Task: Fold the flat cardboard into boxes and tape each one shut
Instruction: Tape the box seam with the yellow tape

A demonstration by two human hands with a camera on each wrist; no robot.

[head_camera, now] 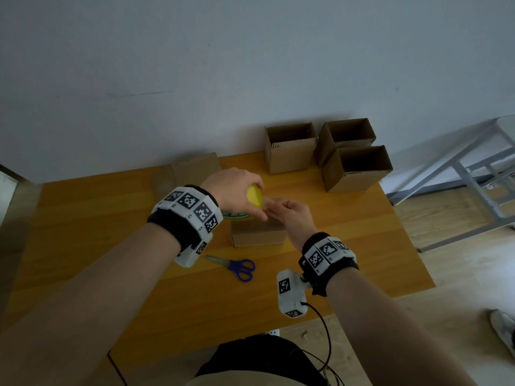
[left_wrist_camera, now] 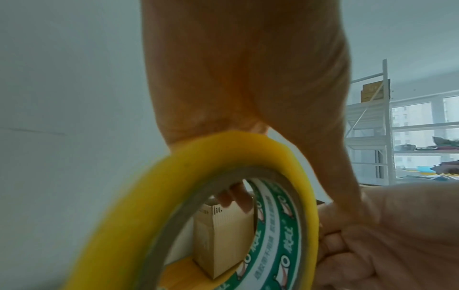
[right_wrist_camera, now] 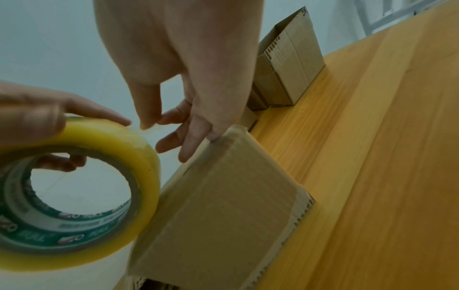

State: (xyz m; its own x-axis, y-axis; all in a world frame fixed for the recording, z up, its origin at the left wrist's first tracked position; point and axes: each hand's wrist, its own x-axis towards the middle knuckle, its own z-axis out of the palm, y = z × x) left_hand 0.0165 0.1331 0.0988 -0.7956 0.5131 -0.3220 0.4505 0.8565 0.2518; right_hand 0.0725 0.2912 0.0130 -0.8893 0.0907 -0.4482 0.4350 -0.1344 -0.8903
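Both hands work above the cardboard box (right_wrist_camera: 218, 206) — left hand (head_camera: 232, 188) fingers curled round the yellow tape roll (right_wrist_camera: 82, 198), right hand (head_camera: 289, 215) fingers pinching its loose end — core lettering unreadable.

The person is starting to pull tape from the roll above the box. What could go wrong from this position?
1. The right hand pinches only the tape's end beside the tape roll held by the left hand; the thin strip might slip back or stick to itself.
2. Neither hand holds the box down, so it may shift when tape is pressed on.
3. The scissors lie apart, so cutting needs a freed hand.
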